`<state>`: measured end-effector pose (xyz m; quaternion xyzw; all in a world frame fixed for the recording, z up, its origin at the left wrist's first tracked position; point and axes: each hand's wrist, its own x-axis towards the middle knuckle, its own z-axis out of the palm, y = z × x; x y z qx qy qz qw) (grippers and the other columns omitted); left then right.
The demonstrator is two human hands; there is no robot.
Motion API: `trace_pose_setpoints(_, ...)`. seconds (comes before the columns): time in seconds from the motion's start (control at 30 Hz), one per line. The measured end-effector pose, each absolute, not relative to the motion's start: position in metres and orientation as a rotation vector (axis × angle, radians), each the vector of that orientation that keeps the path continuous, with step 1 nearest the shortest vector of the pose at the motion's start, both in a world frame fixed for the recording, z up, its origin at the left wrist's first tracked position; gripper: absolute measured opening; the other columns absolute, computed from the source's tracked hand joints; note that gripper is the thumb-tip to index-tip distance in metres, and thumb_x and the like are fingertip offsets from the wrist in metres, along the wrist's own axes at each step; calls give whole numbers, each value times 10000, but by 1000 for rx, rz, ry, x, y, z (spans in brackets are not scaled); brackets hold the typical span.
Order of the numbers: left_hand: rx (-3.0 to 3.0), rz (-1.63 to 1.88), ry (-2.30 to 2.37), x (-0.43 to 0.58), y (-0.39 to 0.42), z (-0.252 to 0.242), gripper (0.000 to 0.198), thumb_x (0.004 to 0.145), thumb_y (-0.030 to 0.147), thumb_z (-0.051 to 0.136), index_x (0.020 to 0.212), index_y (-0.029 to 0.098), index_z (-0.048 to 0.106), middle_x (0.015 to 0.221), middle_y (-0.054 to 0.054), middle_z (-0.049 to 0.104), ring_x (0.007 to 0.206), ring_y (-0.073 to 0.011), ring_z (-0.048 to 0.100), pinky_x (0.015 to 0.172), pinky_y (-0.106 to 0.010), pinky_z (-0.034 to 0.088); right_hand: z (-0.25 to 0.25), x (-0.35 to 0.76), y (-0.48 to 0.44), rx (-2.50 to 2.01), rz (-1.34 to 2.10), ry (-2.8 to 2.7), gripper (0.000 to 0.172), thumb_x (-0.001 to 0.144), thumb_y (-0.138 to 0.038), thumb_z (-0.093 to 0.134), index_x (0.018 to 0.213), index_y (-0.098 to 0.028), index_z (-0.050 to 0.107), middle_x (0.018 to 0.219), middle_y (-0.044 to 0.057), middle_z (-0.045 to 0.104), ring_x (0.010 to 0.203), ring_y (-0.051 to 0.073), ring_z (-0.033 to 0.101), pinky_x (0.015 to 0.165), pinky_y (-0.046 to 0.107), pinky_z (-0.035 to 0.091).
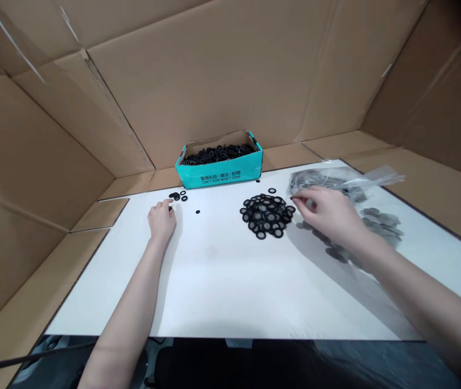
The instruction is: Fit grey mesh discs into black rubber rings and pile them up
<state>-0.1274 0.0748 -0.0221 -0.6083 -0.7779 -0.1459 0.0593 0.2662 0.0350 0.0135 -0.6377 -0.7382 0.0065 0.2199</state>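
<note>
My left hand (162, 220) rests low over the left of the white table, its fingers closed around a black rubber ring (170, 208) that shows partly at the fingertips. Just beyond it lie several loose black rings (176, 196). To the right, my right hand (329, 212) is in a pinch above the table. A small dark edge shows at its fingertips, too little to name. Beside those fingertips sits a heap of black rings with grey mesh discs in them (266, 215). Loose grey mesh discs (382, 224) lie beyond and under my right forearm, partly hidden.
A turquoise box (222, 174) full of black rings stands at the back of the white table (209, 286). A clear plastic bag (323, 175) with grey discs lies at the back right. Cardboard walls (222, 81) enclose the table. One small dark piece (198, 212) lies left of the heap.
</note>
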Motion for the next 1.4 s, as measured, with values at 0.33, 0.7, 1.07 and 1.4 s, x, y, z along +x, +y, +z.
trace_pose_setpoints(0.33,-1785,-490,-2411,-132,76,-22,415,895,189,485,1280,190,639,1223,-169,641,1155,-352,586,935,-457,493,5,334,20,-2167,27,-2030,238,900,-346,575,947,-221,772,988,66,748,840,249,636,618,328,399)
trace_pose_setpoints(0.7,-1874,-644,-2358,-134,75,-19,415,801,93,541,1173,212,682,1052,-76,674,888,-223,662,871,-330,494,-11,329,21,-2153,-129,-2074,314,948,-343,515,1099,-226,765,1072,81,722,1045,303,623,736,374,498)
trace_pose_setpoints(1.07,-1847,-781,-2391,-130,71,-13,324,795,98,548,1033,216,733,979,-54,668,837,-207,648,859,-332,488,-8,319,36,-2190,-146,-2082,224,897,-278,550,954,-216,757,1000,75,715,968,283,635,664,342,428)
trace_pose_setpoints(1.4,-1992,-1226,-2341,-105,66,-2,227,781,187,581,928,164,752,1029,-71,687,790,-173,663,861,-326,541,8,326,23,-1893,-91,-1764,174,779,-348,606,682,-210,649,759,62,689,697,224,583,615,325,371)
